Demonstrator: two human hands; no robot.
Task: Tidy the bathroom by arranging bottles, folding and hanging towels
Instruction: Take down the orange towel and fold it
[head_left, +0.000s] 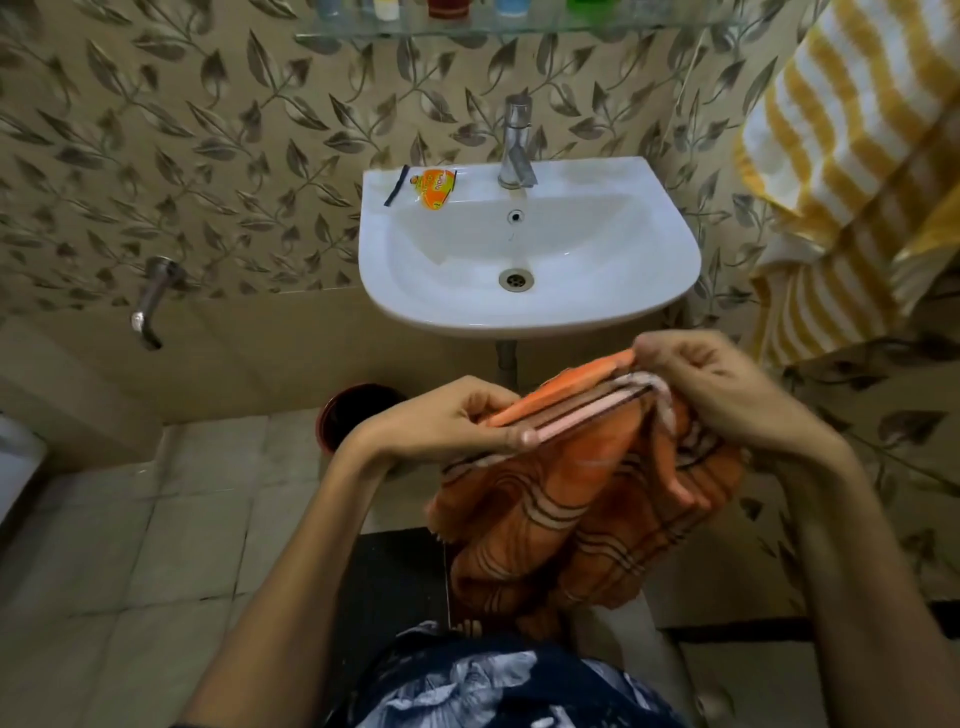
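An orange towel (587, 514) with brown and white stripes hangs bunched in front of me, below the white sink (530, 312). My left hand (441, 421) pinches its folded top edge at the left. My right hand (722, 384) grips the same edge at the right, fingers curled over the cloth. A yellow-and-white striped towel (852, 156) hangs on the wall at the upper right. Several bottles (449, 8) stand on a glass shelf (519, 28) at the top, only their bases in view.
An orange sachet (436, 189) and a thin dark strip (395, 185) lie on the sink's back rim beside the chrome tap (516, 143). A wall tap (153, 299) sticks out at the left. A dark red bucket (353, 413) stands on the tiled floor under the sink.
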